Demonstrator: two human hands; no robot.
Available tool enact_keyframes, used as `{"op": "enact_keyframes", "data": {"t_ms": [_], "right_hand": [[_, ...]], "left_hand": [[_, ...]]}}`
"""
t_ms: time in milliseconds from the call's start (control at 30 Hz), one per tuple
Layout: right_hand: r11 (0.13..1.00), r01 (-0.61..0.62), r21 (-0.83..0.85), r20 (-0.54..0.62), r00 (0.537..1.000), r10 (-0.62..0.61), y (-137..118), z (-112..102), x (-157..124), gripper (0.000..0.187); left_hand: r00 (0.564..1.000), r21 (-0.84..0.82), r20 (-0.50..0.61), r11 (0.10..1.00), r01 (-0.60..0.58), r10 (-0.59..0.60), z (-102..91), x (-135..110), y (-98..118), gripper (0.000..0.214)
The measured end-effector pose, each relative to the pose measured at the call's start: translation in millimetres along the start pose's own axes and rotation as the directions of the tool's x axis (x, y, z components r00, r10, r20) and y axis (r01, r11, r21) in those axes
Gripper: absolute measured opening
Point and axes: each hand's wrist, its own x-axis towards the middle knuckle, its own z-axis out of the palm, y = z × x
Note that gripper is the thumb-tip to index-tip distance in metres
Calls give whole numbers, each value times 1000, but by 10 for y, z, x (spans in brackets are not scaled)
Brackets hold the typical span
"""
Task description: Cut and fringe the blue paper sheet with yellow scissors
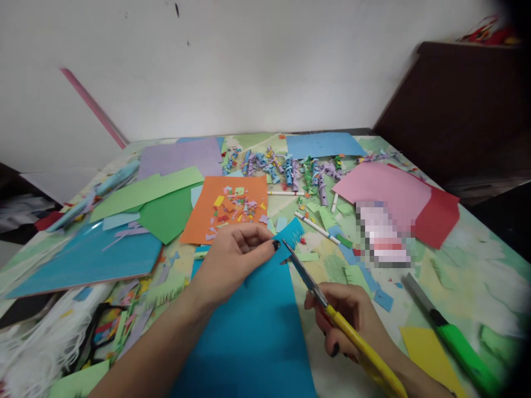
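Note:
My left hand pinches the far right edge of a blue paper sheet that lies in front of me, thumb and fingers pressed on it. The top edge of the sheet is cut into a fringe. My right hand grips yellow-handled scissors, and the blades point up-left into the sheet's edge just beside my left thumb.
An orange sheet with small paper scraps lies behind the hands. Green, purple, pink, red and blue sheets cover the table. Rolled paper curls lie at the back. A green-handled cutter lies at right, thin pens mid-table.

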Motion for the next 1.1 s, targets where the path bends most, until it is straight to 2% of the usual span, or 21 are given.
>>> {"op": "enact_keyframes", "data": {"t_ms": [133, 400, 800, 1100], "right_hand": [[999, 6, 35, 46, 999, -7, 19, -18, -6, 62], [1000, 14, -26, 61, 998, -13, 44, -28, 0, 72], [999, 27, -24, 40, 999, -26, 21, -1, 12, 63], [1000, -9, 11, 21, 1000, 9, 12, 6, 9, 56]], "left_hand": [[1000, 43, -8, 999, -12, 12, 16, 5, 0, 7], [998, 164, -56, 986, -26, 35, 33, -3, -25, 9], [997, 227, -49, 973, -50, 63, 61, -8, -2, 7], [996, 206, -64, 977, -49, 63, 64, -19, -21, 8]]}}
